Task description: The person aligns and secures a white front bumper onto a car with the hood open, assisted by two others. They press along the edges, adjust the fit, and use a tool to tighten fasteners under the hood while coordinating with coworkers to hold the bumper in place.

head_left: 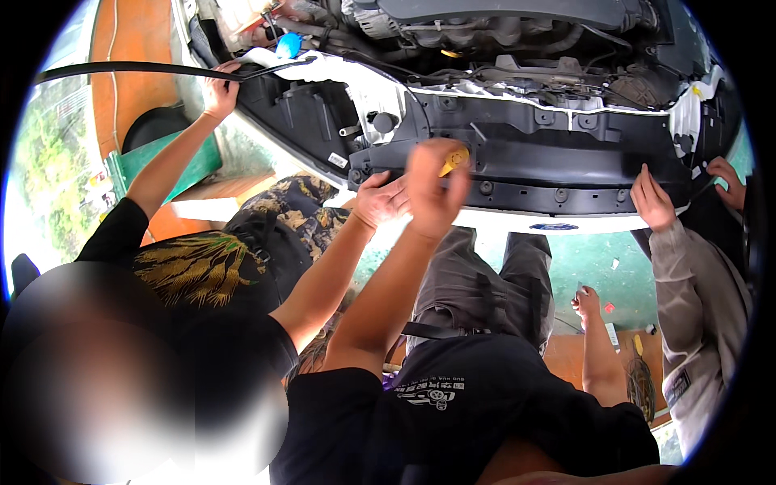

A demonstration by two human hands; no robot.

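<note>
One bay (333,71) holds an engine (501,10), the left hand (436,187) a tool (456,160).

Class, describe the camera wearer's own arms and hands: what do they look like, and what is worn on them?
Both the left arm and right arm emerge bare from short black fabric sleeves, part of a black T-shirt with a white chest print. The left hand is motion-blurred; neither it nor the right hand shows a glove.
</note>
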